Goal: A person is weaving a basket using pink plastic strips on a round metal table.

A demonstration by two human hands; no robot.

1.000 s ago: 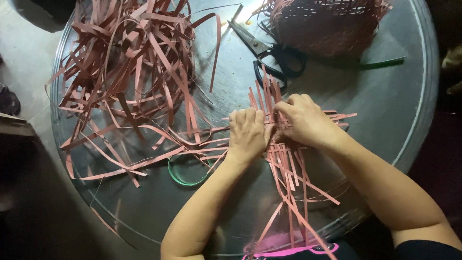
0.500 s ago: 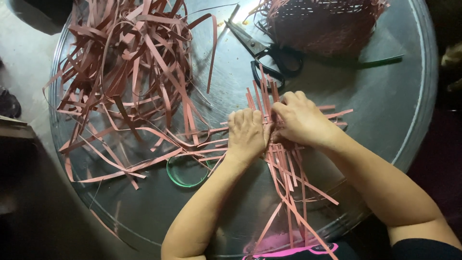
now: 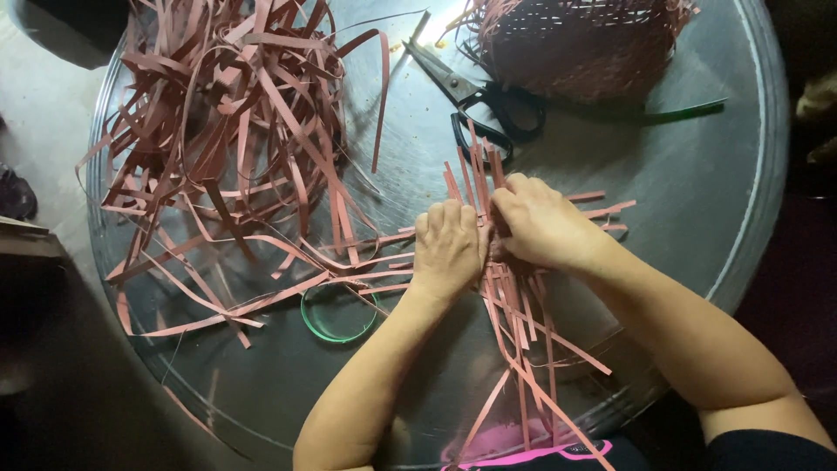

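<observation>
On a round metal tray [image 3: 724, 227] lies a crossed bundle of flat reddish-brown weaving strips [image 3: 523, 314], with ends sticking out above, below and to the right. My left hand [image 3: 446, 249] presses flat on the strips' crossing, fingers together. My right hand [image 3: 542, 222] lies right beside it, fingers curled down over the same crossing and pinching strips. The middle of the weave is hidden under both hands.
A big loose heap of the same strips [image 3: 235, 131] fills the tray's left half. Black-handled scissors [image 3: 479, 100] lie at the top centre, beside a woven reddish basket [image 3: 575, 44]. A green ring [image 3: 338, 314] lies near my left wrist. A green strip [image 3: 689, 111] lies right of the basket.
Both hands stay on the strips' crossing; they have shifted only slightly, with small finger movements on the strips.
</observation>
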